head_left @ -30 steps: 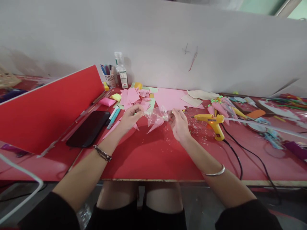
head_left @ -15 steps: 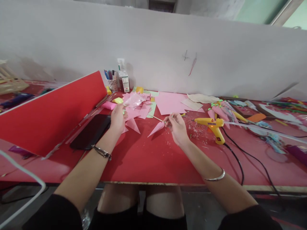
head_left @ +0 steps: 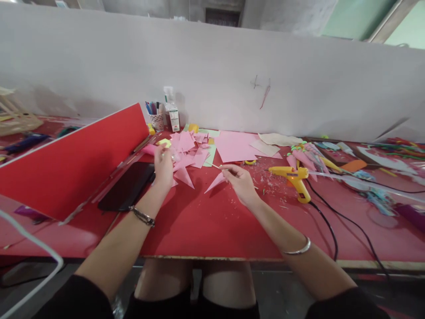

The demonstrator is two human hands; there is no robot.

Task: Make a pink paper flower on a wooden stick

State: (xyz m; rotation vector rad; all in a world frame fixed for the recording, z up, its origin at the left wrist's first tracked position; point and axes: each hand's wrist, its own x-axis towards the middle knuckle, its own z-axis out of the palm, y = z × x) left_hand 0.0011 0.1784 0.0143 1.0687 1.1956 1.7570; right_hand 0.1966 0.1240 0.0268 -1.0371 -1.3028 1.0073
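Note:
My right hand (head_left: 241,179) pinches a thin pale stick (head_left: 215,166) between thumb and fingers. Its left end sticks out past the fingertips. Below these fingers lies a pink paper cone (head_left: 215,182), pointing left toward me, partly covered by the hand. My left hand (head_left: 163,166) is closed at the left of the paper pile, with crumpled clear plastic (head_left: 175,156) at its fingers. Just beyond its fingertips is a small yellow packet (head_left: 164,142). Another pink pointed paper piece (head_left: 184,176) lies between the hands.
A yellow glue gun (head_left: 294,177) with a lit orange light and black cord lies right. A phone (head_left: 128,186) and a leaning red board (head_left: 76,164) are left. Pink sheets (head_left: 234,146), a pen cup (head_left: 156,120), a bottle (head_left: 173,116) and finished-looking cones (head_left: 302,156) stand or lie farther back.
The clear plastic has moved off the pink scraps toward my left hand. My right hand has turned over, and the stick now points out of its fingertips above the cone.

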